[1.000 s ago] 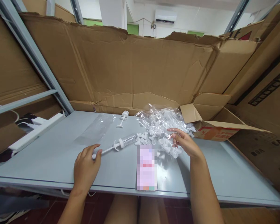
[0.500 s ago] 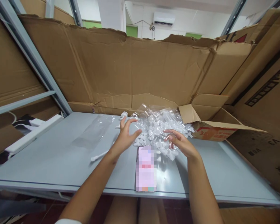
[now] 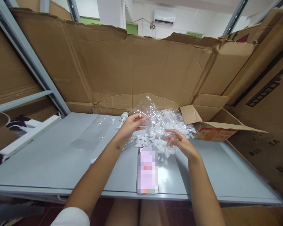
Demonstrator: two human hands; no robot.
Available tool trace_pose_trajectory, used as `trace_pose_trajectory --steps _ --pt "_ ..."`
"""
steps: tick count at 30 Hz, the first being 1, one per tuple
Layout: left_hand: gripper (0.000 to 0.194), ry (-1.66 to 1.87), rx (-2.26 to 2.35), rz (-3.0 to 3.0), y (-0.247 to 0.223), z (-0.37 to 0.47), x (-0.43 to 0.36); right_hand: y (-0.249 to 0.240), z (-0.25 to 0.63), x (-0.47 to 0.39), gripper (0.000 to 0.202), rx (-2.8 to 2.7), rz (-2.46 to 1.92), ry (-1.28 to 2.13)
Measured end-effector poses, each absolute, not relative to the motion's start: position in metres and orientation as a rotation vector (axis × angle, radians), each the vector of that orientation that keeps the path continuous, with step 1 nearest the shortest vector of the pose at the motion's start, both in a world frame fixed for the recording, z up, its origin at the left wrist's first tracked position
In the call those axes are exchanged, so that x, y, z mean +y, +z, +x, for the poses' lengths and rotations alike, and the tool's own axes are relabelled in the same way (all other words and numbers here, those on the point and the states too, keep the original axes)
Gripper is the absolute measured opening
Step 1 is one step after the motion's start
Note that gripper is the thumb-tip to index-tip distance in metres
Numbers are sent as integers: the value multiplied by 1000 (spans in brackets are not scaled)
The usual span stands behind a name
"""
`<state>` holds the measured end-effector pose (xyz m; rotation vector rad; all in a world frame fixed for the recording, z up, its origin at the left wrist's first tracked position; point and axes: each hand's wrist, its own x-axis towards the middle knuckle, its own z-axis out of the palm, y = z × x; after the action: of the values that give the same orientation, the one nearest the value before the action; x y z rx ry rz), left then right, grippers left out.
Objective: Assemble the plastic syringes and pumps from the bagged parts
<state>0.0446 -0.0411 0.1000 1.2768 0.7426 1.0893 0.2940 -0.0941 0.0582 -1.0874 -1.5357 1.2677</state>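
A heap of small white plastic parts (image 3: 161, 145) lies on the grey table, partly under and in crumpled clear plastic bags (image 3: 153, 121). At the heap's left side is my left hand (image 3: 133, 125), its fingers drawn together on the film of a clear bag; the exact grip is partly hidden. My right hand (image 3: 182, 145) hovers at the front right of the heap, fingers slightly bent and apart, with nothing visible in them. Behind my left hand stands a white plastic piece with round ends (image 3: 124, 116). A clear ribbed tube (image 3: 130, 143) lies beside my left wrist.
A phone (image 3: 147, 171) lies at the table's front. To the left is a flat clear bag (image 3: 91, 133), with a white power strip (image 3: 29, 138) beyond it. An opened cardboard box (image 3: 218, 133) sits right of the heap. Cardboard walls (image 3: 141, 69) enclose the back.
My left hand has moved right and its spread fingers have closed in on the bag. The film beside it stands higher, uncovering more white parts. My right hand has barely moved.
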Motion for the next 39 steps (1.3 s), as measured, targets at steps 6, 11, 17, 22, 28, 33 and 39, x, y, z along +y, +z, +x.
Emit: trace_pose_trajectory --steps 6,11,17,22,28,33,39 --pt "19 1307 748 1533 126 60 -55 49 296 -88 57 -1474 -1033 1237" --pt "15 1478 767 1672 145 73 -64 41 299 -83 69 -1362 -1009 1262" --pt "19 1899 776 1401 155 79 -61 42 285 -85 59 -1244 -735 1430" --pt "23 1897 734 1220 138 77 -59 46 260 -93 28 -1231 -621 1559" --pt "28 1641 831 1080 92 56 -47 46 265 -90 21 -933 -716 1316" --pt "33 1438 806 706 63 36 -33 51 279 -92 24 -978 -767 1264" --pt "22 1105 710 453 50 31 -31 59 282 -99 40 -1236 -968 1196"
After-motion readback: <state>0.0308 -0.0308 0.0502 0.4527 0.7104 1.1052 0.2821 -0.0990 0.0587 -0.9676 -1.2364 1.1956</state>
